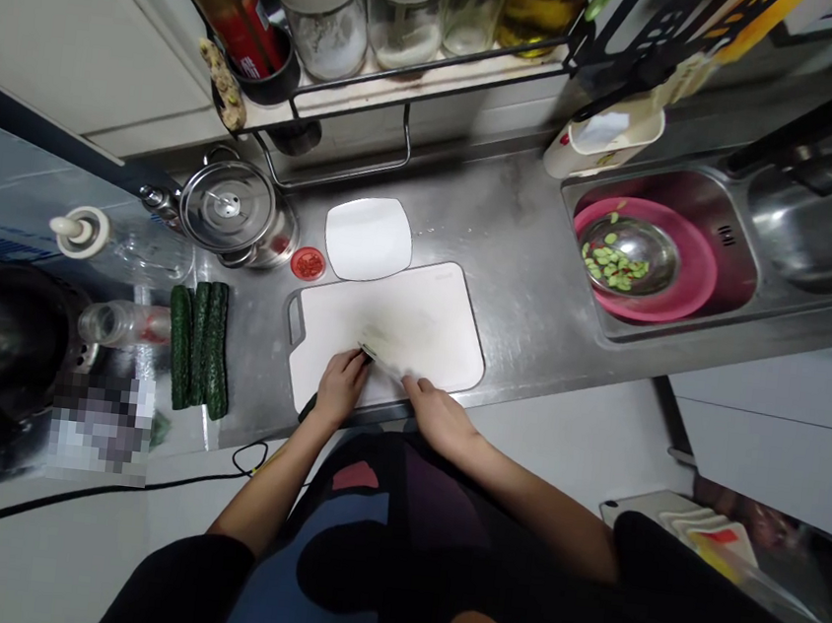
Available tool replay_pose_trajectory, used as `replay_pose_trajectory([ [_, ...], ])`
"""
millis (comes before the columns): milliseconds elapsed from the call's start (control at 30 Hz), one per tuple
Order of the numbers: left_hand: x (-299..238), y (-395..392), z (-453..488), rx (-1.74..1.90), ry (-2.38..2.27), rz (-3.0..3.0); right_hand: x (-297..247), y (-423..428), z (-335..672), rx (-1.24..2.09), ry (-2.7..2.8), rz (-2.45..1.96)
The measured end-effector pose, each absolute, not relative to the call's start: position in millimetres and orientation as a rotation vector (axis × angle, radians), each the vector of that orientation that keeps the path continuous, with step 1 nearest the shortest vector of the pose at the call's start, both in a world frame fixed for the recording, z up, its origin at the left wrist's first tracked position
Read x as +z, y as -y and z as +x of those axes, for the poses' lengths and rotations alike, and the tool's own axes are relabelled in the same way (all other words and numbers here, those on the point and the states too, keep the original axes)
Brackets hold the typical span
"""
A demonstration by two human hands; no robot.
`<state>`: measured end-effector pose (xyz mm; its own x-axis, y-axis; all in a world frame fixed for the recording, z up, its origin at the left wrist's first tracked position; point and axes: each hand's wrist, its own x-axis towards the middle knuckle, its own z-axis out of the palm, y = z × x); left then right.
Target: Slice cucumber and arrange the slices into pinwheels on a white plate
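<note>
On the near-left part of the white cutting board, a cucumber is pinned under the left hand, with the fingers curled down around it. Its long axis is set slantwise, one dark end at the board's near edge, the other aimed at the board's middle. The right hand is laid at the board's near edge, just right of that inner end. Its grip is blurred and cannot be told.

Left hand, right hand on the cutting board (cucumbers beside it).
</note>
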<state>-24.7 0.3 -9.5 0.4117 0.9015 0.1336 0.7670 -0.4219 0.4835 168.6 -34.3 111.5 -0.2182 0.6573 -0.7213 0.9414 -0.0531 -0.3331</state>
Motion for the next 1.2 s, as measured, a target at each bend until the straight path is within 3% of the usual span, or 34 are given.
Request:
replay_pose_trajectory([
  [1200, -14, 1, -28, 0.569, -1.468, 2.285, 101, 10, 160, -1.161, -1.959, 1.677],
])
